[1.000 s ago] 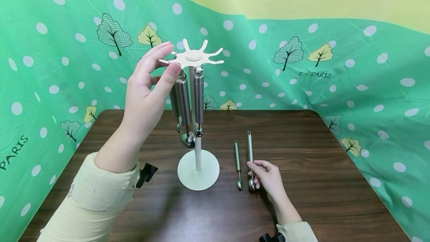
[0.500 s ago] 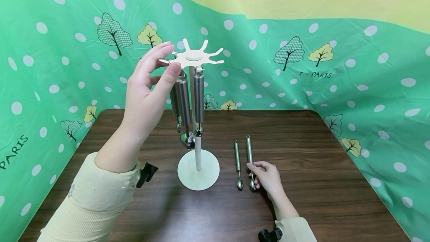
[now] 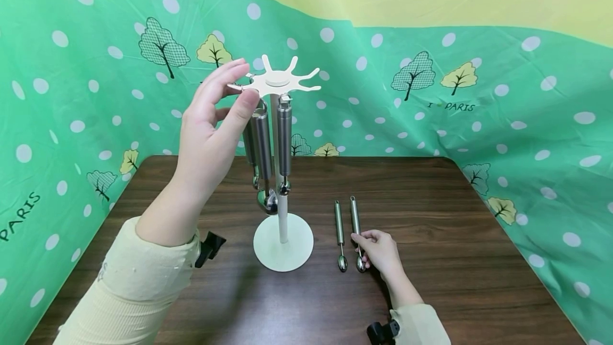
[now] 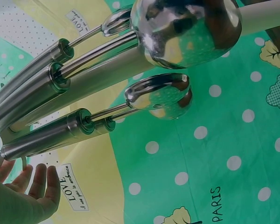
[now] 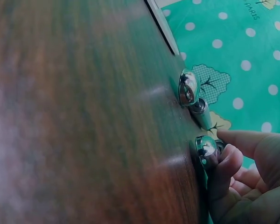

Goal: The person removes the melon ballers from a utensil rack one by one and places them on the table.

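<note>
My left hand (image 3: 203, 132) holds the left side of a white utensil rack (image 3: 278, 83), thumb in front and fingers behind its arms. Steel-handled scoops (image 3: 261, 134) hang from that side by their end rings; in the left wrist view a big rounded scoop bowl (image 4: 186, 32) is closest. On the table, my right hand (image 3: 380, 252) pinches a small steel scoop (image 3: 355, 217) low on its handle, near the bowl. A similar scoop (image 3: 339, 222) lies just left of it. The right wrist view shows the held scoop's shiny bowl (image 5: 206, 151) beside my fingers.
The rack's round white base (image 3: 282, 260) stands on the dark wood table (image 3: 455, 238), left of the two lying scoops. Bare arms fan out at the rack's back and right. A green and yellow patterned cloth (image 3: 364, 84) hangs behind the table.
The right hand has drawn the scoop's handle end slightly toward me and to the left, the bowl staying almost in place. The left hand and the rack keep their positions.
</note>
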`<state>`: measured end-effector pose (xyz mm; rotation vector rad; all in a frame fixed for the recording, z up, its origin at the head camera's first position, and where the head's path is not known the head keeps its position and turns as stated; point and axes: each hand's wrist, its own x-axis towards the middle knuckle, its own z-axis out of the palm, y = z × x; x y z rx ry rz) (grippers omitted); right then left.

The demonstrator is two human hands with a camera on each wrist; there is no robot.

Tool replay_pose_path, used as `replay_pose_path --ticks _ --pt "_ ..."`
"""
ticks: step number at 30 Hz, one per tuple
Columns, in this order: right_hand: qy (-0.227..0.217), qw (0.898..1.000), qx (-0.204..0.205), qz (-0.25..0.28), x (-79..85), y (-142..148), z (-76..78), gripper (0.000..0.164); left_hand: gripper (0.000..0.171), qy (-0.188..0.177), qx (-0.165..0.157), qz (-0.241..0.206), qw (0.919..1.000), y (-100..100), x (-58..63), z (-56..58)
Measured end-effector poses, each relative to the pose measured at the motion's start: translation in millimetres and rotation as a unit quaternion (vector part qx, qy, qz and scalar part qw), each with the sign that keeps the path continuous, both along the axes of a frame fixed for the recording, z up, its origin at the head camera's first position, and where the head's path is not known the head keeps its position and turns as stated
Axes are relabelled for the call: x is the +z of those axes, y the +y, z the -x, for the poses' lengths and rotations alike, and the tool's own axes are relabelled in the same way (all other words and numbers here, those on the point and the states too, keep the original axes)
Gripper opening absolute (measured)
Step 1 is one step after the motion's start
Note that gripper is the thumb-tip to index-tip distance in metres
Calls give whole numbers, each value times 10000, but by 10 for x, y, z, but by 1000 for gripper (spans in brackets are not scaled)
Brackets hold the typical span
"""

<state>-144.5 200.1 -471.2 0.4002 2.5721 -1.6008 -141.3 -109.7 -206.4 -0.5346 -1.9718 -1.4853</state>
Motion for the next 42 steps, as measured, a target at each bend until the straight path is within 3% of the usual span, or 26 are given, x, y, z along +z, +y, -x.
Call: replay_pose_path --ticks 16,42 --pt "-280 9983 -47 -509 19 -17 51 32 42 -5 31 -42 10000 -15 8 -11" --pt "-328 9973 -9 -650 14 10 54 34 39 -50 39 2 10000 -1 7 -10"
